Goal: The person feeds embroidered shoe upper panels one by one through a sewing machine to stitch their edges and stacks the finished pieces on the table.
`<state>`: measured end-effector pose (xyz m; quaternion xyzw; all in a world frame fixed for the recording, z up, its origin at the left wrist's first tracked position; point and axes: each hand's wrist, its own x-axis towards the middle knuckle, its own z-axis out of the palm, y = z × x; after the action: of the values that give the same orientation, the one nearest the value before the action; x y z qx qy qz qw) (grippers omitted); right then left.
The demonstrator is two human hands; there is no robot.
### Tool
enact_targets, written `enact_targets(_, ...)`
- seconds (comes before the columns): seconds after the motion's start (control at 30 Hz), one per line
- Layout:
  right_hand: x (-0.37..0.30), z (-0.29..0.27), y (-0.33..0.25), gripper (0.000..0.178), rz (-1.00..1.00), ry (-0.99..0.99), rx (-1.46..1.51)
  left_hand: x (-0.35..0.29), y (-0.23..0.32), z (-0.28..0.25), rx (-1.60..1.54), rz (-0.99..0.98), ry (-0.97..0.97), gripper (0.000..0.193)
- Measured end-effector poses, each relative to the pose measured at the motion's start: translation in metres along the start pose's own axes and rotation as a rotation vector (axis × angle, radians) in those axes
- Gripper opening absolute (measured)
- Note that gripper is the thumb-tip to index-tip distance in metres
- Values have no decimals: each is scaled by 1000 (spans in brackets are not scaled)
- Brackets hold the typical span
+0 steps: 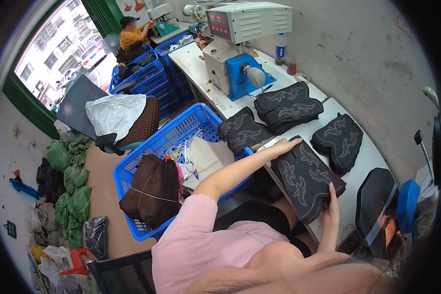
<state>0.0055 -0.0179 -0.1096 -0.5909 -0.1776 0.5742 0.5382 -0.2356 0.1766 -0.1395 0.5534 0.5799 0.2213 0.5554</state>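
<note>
Across the near edge of the worktop (pixel 335 105), the black embroidered pieces (pixel 304 177) lie between two hands: the left hand (pixel 285 146) touches their far end, fingers nearly straight, its grip unclear; the right hand (pixel 333 208) curls partly closed, holding their near right edge.

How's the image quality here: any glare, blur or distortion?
Head view: the green-framed doorway looks washed out by daylight; head view: the white tabletop's edge bows near the dark rim; head view: the rear co-worker's head is blurred; head view: stitching on the held black scroll-embroidered panels stays readable.
</note>
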Motion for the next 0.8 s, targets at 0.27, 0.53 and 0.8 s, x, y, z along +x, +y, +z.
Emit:
enact_targets(0.27, -14, 2, 16, 62, -188, 104, -51, -14, 14, 15, 103, 90, -41, 98)
enact_targets(0.53, -7, -4, 9, 64, -69, 108, -49, -28, 21, 4, -159, 7, -208, 107)
enact_targets(0.8, -14, 4, 8, 64, -79, 72, -111, -34, 15, -10, -684, -178, -493, 48)
